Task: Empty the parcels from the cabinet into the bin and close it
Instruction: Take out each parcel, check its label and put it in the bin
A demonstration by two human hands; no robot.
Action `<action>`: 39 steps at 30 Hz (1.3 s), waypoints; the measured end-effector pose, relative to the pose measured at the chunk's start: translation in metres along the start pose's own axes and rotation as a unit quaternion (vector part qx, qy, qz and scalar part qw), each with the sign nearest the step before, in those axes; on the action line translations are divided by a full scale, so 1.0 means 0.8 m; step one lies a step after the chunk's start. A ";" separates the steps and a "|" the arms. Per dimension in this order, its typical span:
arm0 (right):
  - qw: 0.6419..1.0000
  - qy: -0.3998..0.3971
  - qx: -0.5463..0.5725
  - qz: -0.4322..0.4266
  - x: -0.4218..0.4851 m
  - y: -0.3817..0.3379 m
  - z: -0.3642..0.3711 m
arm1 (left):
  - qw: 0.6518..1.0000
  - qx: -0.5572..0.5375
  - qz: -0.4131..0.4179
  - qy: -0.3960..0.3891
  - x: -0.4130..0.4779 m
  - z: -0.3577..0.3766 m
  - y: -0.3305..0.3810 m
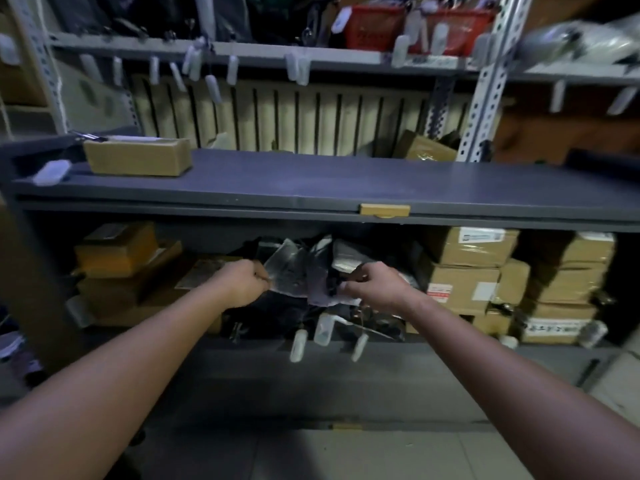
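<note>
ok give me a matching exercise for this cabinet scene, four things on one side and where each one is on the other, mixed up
Things
1. long cardboard box
2. red baskets
3. plastic-bag parcels
4. stacked labelled boxes

Places
a. on the upper metal shelf
b. gripped by the left hand and the right hand
c. on top of the grey cabinet, at its left end
d. inside the cabinet, at the right

Pairs: 1-c, 2-a, 3-b, 4-d
</note>
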State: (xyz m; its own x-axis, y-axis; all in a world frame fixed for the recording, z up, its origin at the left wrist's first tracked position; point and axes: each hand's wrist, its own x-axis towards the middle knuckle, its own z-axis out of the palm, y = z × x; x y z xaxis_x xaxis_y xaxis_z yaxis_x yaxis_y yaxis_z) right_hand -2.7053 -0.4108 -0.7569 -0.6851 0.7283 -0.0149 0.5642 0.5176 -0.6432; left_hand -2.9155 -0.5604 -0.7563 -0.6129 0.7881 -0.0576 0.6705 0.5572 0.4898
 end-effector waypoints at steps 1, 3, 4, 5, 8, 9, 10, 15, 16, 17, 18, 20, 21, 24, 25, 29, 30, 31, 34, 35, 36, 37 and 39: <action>1.000 0.012 0.003 0.013 -0.003 0.008 -0.012 | 1.000 0.000 0.013 -0.003 0.005 0.004 0.017; 0.999 0.027 -0.001 0.041 -0.007 0.027 -0.033 | 0.999 0.017 0.037 -0.013 0.016 0.012 0.049; 0.998 0.035 -0.006 0.053 -0.009 0.036 -0.042 | 0.998 0.030 0.048 -0.019 0.021 0.016 0.064; 0.997 0.043 -0.010 0.066 -0.009 0.044 -0.050 | 0.997 0.043 0.059 -0.025 0.025 0.019 0.077; 0.994 0.062 -0.007 0.090 -0.005 0.061 -0.067 | 0.995 0.055 0.070 -0.038 0.045 0.030 0.107; 0.993 0.065 -0.008 0.094 -0.004 0.064 -0.070 | 0.995 0.054 0.068 -0.042 0.052 0.033 0.115; 0.993 0.067 -0.012 0.098 -0.002 0.066 -0.071 | 0.996 0.051 0.065 -0.044 0.058 0.037 0.121; 0.991 0.055 -0.056 0.104 0.009 0.070 -0.065 | 0.998 0.034 0.048 -0.035 0.081 0.060 0.143; 0.991 0.051 -0.068 0.103 0.010 0.070 -0.062 | 0.998 0.020 0.038 -0.036 0.086 0.065 0.143; 0.991 0.047 -0.079 0.102 0.011 0.071 -0.060 | 0.999 0.000 0.029 -0.033 0.090 0.069 0.143; 0.990 0.044 -0.084 0.101 0.013 0.073 -0.057 | 0.999 -0.028 0.021 -0.028 0.094 0.072 0.144; 0.990 0.039 -0.092 0.102 0.016 0.077 -0.052 | 0.997 -0.069 0.011 -0.019 0.100 0.076 0.144; 0.989 0.036 -0.099 0.104 0.017 0.080 -0.050 | 0.997 -0.078 0.005 -0.021 0.100 0.076 0.145; 0.988 0.034 -0.109 0.108 0.020 0.088 -0.048 | 0.994 -0.092 -0.007 -0.051 0.096 0.081 0.151; 0.988 0.035 -0.108 0.108 0.020 0.088 -0.048 | 0.993 -0.102 -0.009 -0.052 0.097 0.084 0.151; 0.989 0.034 -0.093 0.111 0.022 0.094 -0.048 | 0.987 -0.155 -0.018 -0.042 0.100 0.092 0.149; 0.990 0.035 -0.076 0.115 0.022 0.096 -0.047 | 0.985 -0.168 -0.026 -0.043 0.100 0.091 0.147; 0.991 0.041 -0.055 0.119 0.023 0.098 -0.045 | 0.983 -0.177 -0.035 -0.041 0.100 0.089 0.142; 0.990 0.068 -0.030 0.123 0.026 0.103 -0.039 | 0.974 -0.219 -0.048 -0.044 0.093 0.080 0.122; 0.989 0.078 -0.029 0.123 0.026 0.103 -0.037 | 0.967 -0.241 -0.057 -0.054 0.089 0.075 0.114; 0.987 0.090 -0.027 0.127 0.027 0.101 -0.034 | 0.962 -0.259 -0.065 -0.061 0.082 0.070 0.106; 0.986 0.105 -0.023 0.129 0.028 0.101 -0.030 | 0.958 -0.268 -0.071 -0.070 0.076 0.065 0.097; 0.983 0.122 -0.007 0.135 0.030 0.097 -0.023 | 0.955 -0.271 -0.075 -0.093 0.062 0.054 0.081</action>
State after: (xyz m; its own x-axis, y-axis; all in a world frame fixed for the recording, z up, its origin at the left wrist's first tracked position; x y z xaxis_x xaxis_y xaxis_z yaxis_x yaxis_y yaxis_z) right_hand -2.6698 -0.3451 -0.7932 -0.3790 0.9254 0.0009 0.7181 0.2947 -0.6304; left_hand -2.8845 -0.4738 -0.7648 -0.5667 0.7709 -0.2907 0.2350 0.4894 0.8398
